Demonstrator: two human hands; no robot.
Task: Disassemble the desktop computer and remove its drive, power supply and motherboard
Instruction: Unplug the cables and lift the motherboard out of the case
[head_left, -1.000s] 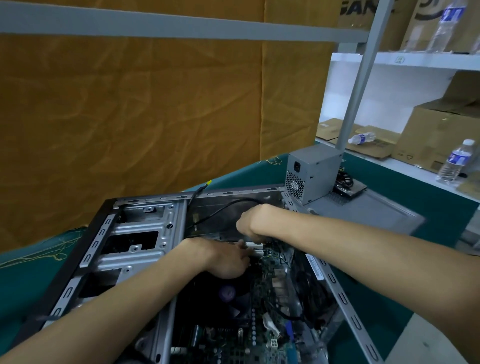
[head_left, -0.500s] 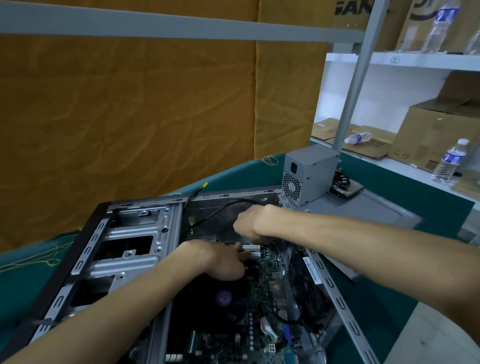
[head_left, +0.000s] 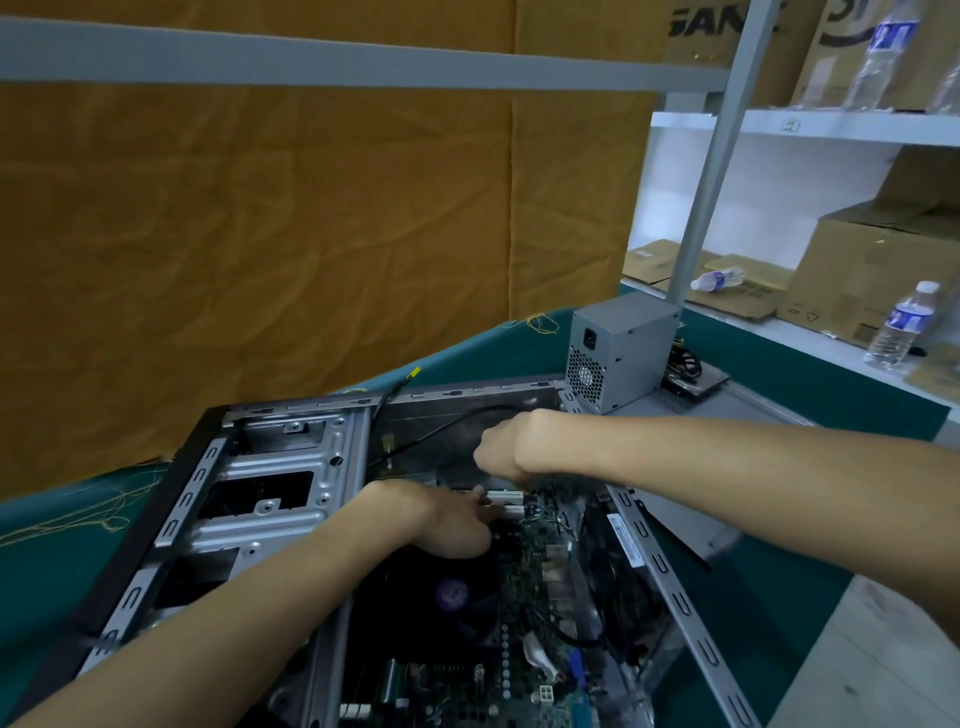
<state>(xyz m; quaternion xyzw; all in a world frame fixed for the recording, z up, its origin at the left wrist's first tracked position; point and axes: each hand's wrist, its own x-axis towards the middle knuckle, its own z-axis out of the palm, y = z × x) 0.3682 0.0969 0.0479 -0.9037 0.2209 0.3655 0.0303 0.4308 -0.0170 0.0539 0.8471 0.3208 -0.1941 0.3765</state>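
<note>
The open computer case (head_left: 270, 499) lies flat on the green table. Its green motherboard (head_left: 540, 561) is inside, with a black fan (head_left: 452, 592) in the middle and white slots (head_left: 506, 498) at the far end. My left hand (head_left: 441, 519) reaches to the white slots, its fingers curled on the board's far end. Just beyond, my right hand (head_left: 501, 447) is bent into a fist over the board's far edge, fingertips hidden below. The grey power supply (head_left: 618, 353) stands outside the case at the back right, beside a flat drive (head_left: 696, 379) under cables.
A black cable (head_left: 436, 431) arcs across the case's empty far bay. The grey side panel (head_left: 727, 415) lies right of the case. White shelves behind hold cardboard boxes (head_left: 872, 270) and water bottles (head_left: 901, 325). Orange cloth hangs behind the table.
Both hands stay at the far end of the motherboard; only my view has shifted slightly.
</note>
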